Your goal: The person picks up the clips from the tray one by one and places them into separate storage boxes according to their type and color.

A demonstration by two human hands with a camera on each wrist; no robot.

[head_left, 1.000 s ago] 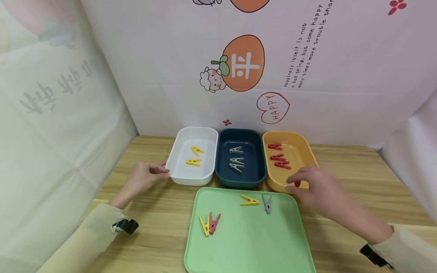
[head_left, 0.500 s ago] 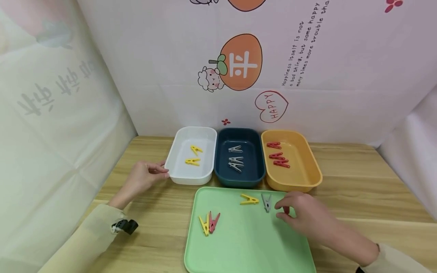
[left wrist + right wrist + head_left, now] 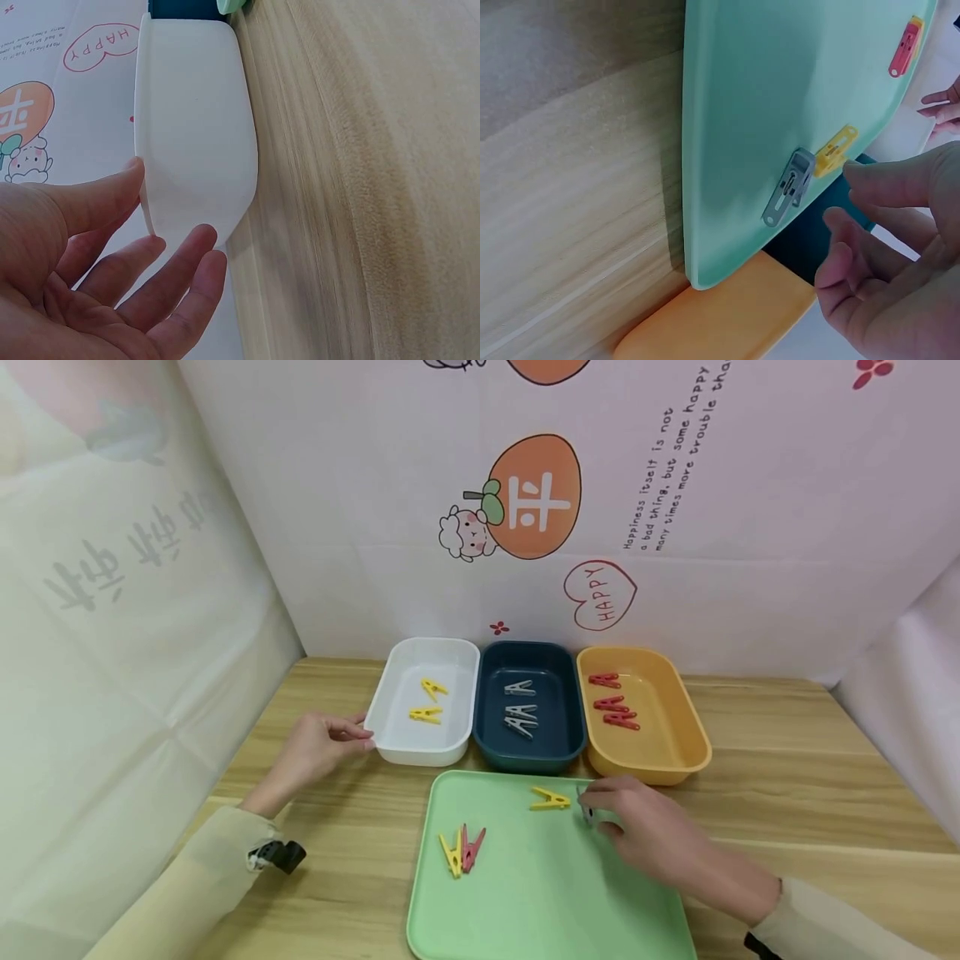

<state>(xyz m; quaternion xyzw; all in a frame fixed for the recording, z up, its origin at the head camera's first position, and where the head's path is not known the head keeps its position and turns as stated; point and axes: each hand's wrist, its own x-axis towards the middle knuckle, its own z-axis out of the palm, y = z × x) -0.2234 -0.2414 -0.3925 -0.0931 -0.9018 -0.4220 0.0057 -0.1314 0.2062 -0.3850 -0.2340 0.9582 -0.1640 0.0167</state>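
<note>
My left hand [image 3: 318, 752] rests its thumb and fingertips against the left side of a white bin [image 3: 382, 731], fingers loosely bent. In the left wrist view, the thumb tip lies at the bin's rim. My right hand [image 3: 637, 827] hovers over the green tray [image 3: 540, 893], thumb and fingers apart, right by a grey clothespin [image 3: 789, 187]. In the head view the fingers partly hide that clothespin. Beside it on the tray is a yellow clothespin [image 3: 550, 798]. Farther left, another yellow clothespin [image 3: 452, 853] and a red clothespin [image 3: 472, 847] lie side by side.
Behind the tray, a dark blue bin [image 3: 529, 757] with several grey clothespins stands between the white bin, holding two yellow ones, and an orange bin [image 3: 660, 747] with three red ones. A printed cloth [image 3: 360, 552] hangs behind the wooden table [image 3: 780, 718].
My right hand has moved from the orange bin's front edge leftward and toward me, over the tray to the grey clothespin. The left hand stays at the white bin.
</note>
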